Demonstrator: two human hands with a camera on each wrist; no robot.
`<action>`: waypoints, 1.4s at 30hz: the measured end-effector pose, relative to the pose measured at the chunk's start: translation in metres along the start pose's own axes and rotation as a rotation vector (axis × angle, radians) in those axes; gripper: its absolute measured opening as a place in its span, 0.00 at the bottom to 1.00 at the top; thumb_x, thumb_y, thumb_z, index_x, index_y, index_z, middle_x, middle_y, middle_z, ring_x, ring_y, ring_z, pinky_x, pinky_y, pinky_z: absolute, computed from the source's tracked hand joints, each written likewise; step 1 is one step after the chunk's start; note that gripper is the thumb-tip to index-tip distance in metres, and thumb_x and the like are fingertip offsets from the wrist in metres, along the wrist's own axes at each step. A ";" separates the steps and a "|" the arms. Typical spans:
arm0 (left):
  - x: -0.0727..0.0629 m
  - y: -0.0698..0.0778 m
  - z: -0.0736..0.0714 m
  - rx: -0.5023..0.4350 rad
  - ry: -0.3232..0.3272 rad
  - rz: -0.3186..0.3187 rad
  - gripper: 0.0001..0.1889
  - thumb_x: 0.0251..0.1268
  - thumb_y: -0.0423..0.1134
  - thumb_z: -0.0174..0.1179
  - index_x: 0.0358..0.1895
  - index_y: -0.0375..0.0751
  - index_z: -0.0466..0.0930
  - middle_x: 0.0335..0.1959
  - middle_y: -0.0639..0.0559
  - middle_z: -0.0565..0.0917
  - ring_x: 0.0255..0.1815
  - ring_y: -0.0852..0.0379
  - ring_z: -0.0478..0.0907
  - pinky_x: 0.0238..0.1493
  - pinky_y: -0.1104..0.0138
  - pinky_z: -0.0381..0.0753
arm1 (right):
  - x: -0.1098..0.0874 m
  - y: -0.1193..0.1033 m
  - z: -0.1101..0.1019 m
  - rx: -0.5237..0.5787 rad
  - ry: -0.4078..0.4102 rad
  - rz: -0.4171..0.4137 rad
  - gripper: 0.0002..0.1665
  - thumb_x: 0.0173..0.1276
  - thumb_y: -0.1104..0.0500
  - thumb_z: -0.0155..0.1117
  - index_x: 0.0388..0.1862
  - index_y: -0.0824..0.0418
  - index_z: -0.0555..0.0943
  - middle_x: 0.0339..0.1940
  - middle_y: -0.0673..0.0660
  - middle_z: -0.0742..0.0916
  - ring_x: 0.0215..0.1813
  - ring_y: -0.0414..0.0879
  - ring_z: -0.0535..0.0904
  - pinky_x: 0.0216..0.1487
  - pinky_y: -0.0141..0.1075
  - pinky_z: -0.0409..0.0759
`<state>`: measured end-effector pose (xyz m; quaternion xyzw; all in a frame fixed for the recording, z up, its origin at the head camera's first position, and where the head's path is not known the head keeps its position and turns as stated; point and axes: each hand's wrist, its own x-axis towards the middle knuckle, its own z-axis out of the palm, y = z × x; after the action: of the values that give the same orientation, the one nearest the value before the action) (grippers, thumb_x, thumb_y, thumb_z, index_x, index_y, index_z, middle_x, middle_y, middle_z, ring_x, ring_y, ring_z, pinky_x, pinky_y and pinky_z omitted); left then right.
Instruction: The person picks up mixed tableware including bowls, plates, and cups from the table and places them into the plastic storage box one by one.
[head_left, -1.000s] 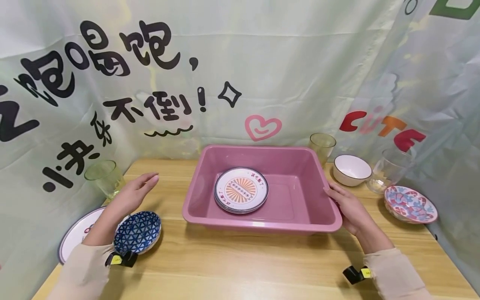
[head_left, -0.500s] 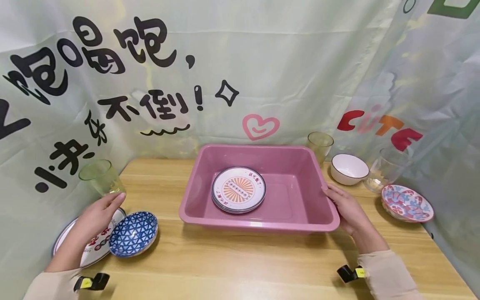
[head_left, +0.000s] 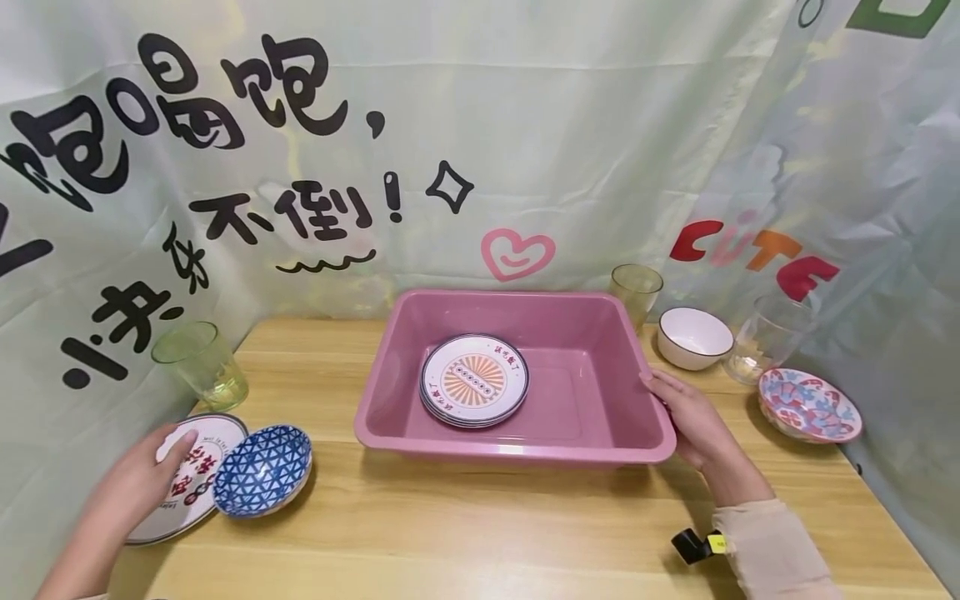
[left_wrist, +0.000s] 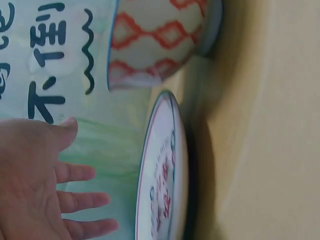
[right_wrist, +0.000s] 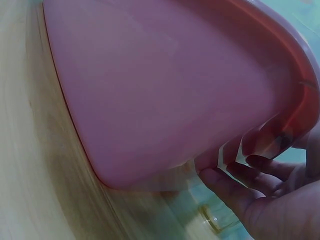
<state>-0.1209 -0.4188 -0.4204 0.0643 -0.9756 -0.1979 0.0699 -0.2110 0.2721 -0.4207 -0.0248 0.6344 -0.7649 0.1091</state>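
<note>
My left hand [head_left: 138, 479] hovers over a white plate [head_left: 213, 429] with red lettering at the left, its fingers extended. In the left wrist view the fingers [left_wrist: 82, 202] are spread, apart from the plate. Beside that plate sits a bowl [head_left: 262, 471] with a blue triangle pattern inside; its outside [left_wrist: 155, 35] carries red diamonds. My right hand [head_left: 697, 425] grips the right rim of a pink basin [head_left: 517, 452]. Its fingertips [right_wrist: 212, 175] lie against the basin's outer wall, below the rim. Inside the basin, on the left, is a stack of small plates [head_left: 475, 379] with an orange ray print.
A green glass [head_left: 201, 367] stands at the back left. Behind the basin's right side are an amber glass [head_left: 637, 292], a white bowl [head_left: 694, 337], a clear glass [head_left: 768, 333] and a flower-patterned bowl [head_left: 810, 404]. A printed cloth [head_left: 450, 100] hangs close behind the table [head_left: 465, 533].
My left hand has moved left and down from beside the green glass to over the white plate. The right hand keeps its grip on the basin. The head view has shifted slightly.
</note>
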 end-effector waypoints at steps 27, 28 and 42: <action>-0.017 -0.051 -0.008 0.196 -0.108 -0.224 0.38 0.77 0.57 0.41 0.59 0.15 0.57 0.54 0.12 0.62 0.55 0.15 0.59 0.52 0.31 0.65 | 0.008 0.001 0.007 -0.016 -0.040 -0.008 0.22 0.79 0.50 0.50 0.64 0.62 0.69 0.45 0.53 0.84 0.45 0.44 0.83 0.44 0.38 0.84; -0.016 -0.051 -0.009 0.195 -0.106 -0.232 0.39 0.76 0.58 0.41 0.60 0.15 0.56 0.54 0.12 0.62 0.56 0.15 0.59 0.52 0.31 0.65 | 0.009 0.000 0.007 -0.018 -0.039 -0.011 0.23 0.79 0.50 0.50 0.64 0.62 0.69 0.45 0.53 0.84 0.45 0.44 0.83 0.44 0.38 0.84; -0.003 -0.056 -0.018 0.172 -0.041 -0.260 0.25 0.66 0.40 0.56 0.55 0.21 0.62 0.47 0.17 0.70 0.45 0.18 0.67 0.40 0.34 0.68 | 0.009 -0.013 0.004 0.017 -0.016 -0.002 0.21 0.78 0.50 0.51 0.64 0.58 0.70 0.45 0.53 0.84 0.43 0.44 0.83 0.43 0.39 0.84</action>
<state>-0.1098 -0.4763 -0.4266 0.1916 -0.9737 -0.1221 0.0178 -0.2213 0.2687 -0.4086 -0.0307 0.6270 -0.7701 0.1136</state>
